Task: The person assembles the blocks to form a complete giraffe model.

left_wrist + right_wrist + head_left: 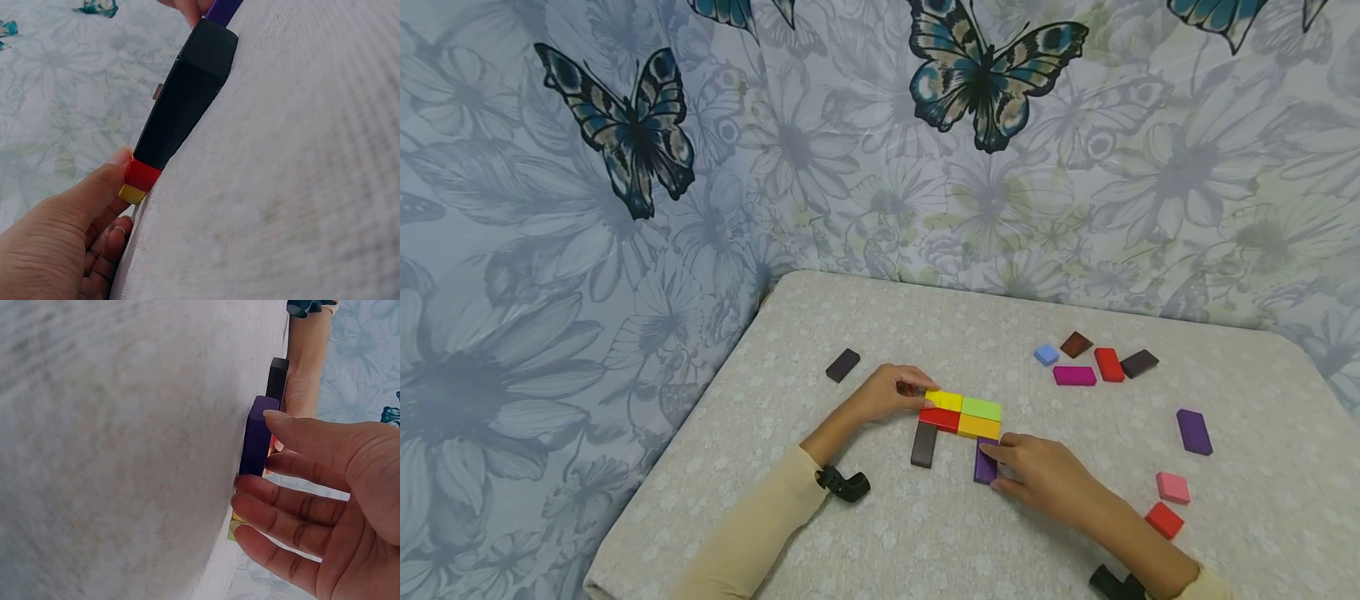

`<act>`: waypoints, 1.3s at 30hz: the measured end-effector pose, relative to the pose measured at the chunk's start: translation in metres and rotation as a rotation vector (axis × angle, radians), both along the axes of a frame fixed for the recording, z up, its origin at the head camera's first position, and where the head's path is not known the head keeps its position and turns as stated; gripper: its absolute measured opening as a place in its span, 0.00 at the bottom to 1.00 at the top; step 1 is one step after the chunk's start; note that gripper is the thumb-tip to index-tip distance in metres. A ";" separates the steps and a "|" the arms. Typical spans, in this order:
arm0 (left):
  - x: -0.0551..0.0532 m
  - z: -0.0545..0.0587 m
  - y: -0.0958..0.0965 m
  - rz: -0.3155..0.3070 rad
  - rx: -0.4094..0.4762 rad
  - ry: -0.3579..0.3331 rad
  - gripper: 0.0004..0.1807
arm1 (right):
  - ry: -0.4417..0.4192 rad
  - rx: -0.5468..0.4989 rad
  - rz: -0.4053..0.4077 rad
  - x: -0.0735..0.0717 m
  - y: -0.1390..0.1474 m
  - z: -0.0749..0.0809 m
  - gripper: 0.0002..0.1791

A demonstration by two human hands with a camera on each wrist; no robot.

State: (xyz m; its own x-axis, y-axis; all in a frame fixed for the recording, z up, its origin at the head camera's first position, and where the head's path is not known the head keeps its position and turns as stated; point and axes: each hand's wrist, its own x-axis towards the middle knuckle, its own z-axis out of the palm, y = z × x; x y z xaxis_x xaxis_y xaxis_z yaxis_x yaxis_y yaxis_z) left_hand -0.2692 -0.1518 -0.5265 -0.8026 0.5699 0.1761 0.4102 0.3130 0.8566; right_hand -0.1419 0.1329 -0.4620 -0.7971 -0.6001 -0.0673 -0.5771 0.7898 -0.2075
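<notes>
Four blocks lie flat in a two-by-two patch in the head view: yellow [946, 401], lime green [981, 409], red [942, 419] and orange-yellow [979, 427]. My left hand [891, 392] holds the patch's left end, its thumb by the yellow and red blocks. Below the red one extends a dark brown block [923, 445], large in the left wrist view. Under the orange-yellow block, my right hand [1045, 475] pinches an upright-pointing purple block [259, 434] between thumb and fingers. The purple block's far end meets the patch.
One dark block [843, 365] lies alone at left. At back right are light blue [1047, 355], brown [1077, 344], magenta [1074, 376], red [1108, 365] and dark [1139, 363] blocks. Purple [1194, 432], pink [1172, 487] and red [1165, 521] ones lie right, near my forearm.
</notes>
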 end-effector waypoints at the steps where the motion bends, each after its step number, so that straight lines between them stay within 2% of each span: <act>1: 0.000 0.000 0.000 0.000 -0.002 -0.001 0.16 | 0.003 -0.004 0.003 0.000 0.000 0.000 0.28; 6: 0.001 0.001 0.000 -0.004 0.008 -0.007 0.16 | -0.002 0.003 -0.012 0.000 -0.001 0.000 0.28; 12: 0.001 0.001 0.000 -0.009 0.016 0.002 0.16 | -0.052 0.016 -0.056 0.001 -0.001 0.002 0.30; 18: 0.002 0.001 0.000 -0.011 0.017 0.001 0.16 | -0.043 -0.005 -0.082 0.007 0.014 0.013 0.29; 21: 0.001 0.000 0.000 -0.009 0.014 0.006 0.16 | -0.020 -0.015 -0.098 0.009 0.026 0.020 0.30; 29: 0.001 0.001 -0.001 0.002 0.003 0.000 0.16 | 0.107 -0.104 -0.151 0.015 0.071 0.032 0.28; 35: 0.002 0.002 0.000 0.003 0.005 -0.006 0.16 | 0.107 -0.116 -0.217 0.019 0.109 0.033 0.30; 39: 0.002 0.001 0.000 0.000 0.005 0.001 0.16 | 0.052 -0.115 -0.275 0.023 0.136 0.028 0.30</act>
